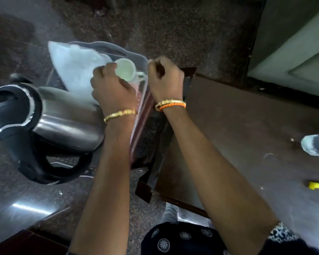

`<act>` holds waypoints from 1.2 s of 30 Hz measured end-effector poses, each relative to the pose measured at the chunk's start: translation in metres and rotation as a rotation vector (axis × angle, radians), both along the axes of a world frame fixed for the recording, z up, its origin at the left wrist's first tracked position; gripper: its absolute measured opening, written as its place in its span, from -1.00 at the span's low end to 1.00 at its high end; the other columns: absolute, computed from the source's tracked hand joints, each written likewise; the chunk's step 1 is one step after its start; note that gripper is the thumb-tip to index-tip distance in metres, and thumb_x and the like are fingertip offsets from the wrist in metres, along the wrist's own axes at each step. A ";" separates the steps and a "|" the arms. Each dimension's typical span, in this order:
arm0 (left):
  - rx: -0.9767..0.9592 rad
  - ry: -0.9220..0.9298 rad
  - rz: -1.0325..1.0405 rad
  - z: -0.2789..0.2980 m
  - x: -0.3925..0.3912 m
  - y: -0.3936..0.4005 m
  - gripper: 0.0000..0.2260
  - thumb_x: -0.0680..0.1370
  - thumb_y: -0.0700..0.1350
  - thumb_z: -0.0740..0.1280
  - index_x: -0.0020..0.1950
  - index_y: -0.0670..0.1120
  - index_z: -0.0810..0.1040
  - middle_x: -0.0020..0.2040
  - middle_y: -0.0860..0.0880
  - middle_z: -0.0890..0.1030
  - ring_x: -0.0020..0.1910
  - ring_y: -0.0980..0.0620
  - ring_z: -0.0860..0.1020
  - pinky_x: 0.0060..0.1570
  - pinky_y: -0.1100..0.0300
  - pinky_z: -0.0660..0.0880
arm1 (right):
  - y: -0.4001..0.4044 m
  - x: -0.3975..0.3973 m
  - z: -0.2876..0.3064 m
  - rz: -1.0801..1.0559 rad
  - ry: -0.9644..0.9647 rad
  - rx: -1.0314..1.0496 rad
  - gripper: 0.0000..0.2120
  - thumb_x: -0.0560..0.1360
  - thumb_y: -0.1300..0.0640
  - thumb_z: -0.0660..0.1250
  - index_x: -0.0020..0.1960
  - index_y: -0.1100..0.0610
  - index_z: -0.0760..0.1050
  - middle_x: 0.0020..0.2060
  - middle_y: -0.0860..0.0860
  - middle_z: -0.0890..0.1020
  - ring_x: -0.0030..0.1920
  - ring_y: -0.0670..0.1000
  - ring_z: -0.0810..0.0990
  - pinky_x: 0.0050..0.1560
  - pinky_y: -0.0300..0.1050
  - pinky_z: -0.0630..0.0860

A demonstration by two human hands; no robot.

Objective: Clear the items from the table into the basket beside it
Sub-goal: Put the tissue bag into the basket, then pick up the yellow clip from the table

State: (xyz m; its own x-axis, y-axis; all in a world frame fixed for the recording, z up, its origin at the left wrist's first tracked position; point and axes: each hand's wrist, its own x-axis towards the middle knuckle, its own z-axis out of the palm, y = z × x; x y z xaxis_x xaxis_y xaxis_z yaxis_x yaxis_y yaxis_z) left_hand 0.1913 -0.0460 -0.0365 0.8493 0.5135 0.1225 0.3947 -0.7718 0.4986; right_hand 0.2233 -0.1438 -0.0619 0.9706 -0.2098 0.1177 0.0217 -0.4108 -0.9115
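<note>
White ceramic cup (126, 69) looks light but rigid and breakable, glaze likely slick, so best taken by the rim or the handle, which sticks out toward the right hand (164, 80). Left hand (110, 87) has fingers curled on the cup's near rim, holding it tilted over the grey basket (118, 50), just ahead of both hands. Right hand is fisted just beside the handle; cannot tell if it pinches anything.

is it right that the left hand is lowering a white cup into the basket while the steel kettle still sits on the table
Not quite. In the head view the steel kettle is already in the basket, lying on its side, not on the table. The left hand does hold the white cup over the basket.
</note>
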 end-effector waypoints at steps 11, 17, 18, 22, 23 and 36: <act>-0.501 0.227 -0.480 -0.076 -0.130 -0.217 -0.82 0.52 -0.26 0.23 0.05 -0.16 0.58 -0.04 -0.14 0.66 -0.09 -0.09 0.61 -0.04 0.12 0.51 | -0.212 -0.183 -0.086 -0.665 0.312 -0.111 -0.67 0.48 0.17 0.28 -0.43 0.21 0.34 -0.53 0.15 0.46 -0.49 0.09 0.37 -0.40 -0.18 0.21; -0.611 0.576 -0.643 -0.103 -0.170 -0.324 -0.83 0.53 -0.22 0.23 0.05 -0.15 0.58 -0.02 -0.15 0.66 -0.03 -0.10 0.61 0.02 0.12 0.53 | -0.319 -0.245 -0.099 -1.009 0.483 0.014 -0.95 0.44 0.29 0.31 -0.12 0.27 0.51 -0.22 0.22 0.64 -0.16 0.20 0.60 -0.19 -0.23 0.34; -0.622 0.608 -0.659 -0.106 -0.171 -0.337 -0.82 0.53 -0.22 0.23 0.06 -0.16 0.58 0.00 -0.17 0.66 -0.01 -0.13 0.61 0.04 0.09 0.54 | -0.335 -0.248 -0.099 -1.065 0.499 0.034 -0.93 0.44 0.28 0.30 -0.10 0.28 0.52 -0.18 0.24 0.65 -0.12 0.21 0.60 -0.16 -0.21 0.34; -0.551 0.660 -0.711 -0.121 -0.176 -0.388 -0.80 0.52 -0.24 0.22 0.07 -0.18 0.58 0.03 -0.19 0.65 0.02 -0.18 0.60 0.08 0.00 0.52 | -0.410 -0.254 -0.103 -1.244 0.688 0.100 -0.74 0.48 0.07 0.32 -0.02 0.28 0.55 -0.03 0.23 0.66 0.06 0.22 0.57 0.04 -0.09 0.38; -0.543 0.664 -0.704 -0.124 -0.175 -0.396 -0.80 0.52 -0.24 0.22 0.08 -0.18 0.58 0.03 -0.19 0.65 0.01 -0.18 0.60 0.08 0.01 0.52 | -0.425 -0.253 -0.105 -1.246 0.751 0.119 -0.69 0.48 0.01 0.32 -0.01 0.27 0.55 0.01 0.23 0.65 0.09 0.21 0.56 0.06 -0.08 0.40; -0.396 0.543 -0.611 -0.146 -0.166 -0.437 -0.81 0.52 -0.26 0.21 0.06 -0.16 0.57 0.01 -0.14 0.64 -0.02 -0.11 0.60 0.00 0.07 0.55 | -0.483 -0.245 -0.120 -1.033 0.997 0.201 -0.76 0.31 0.02 0.35 -0.41 0.17 0.48 -0.26 0.16 0.68 -0.25 0.14 0.57 -0.16 -0.13 0.53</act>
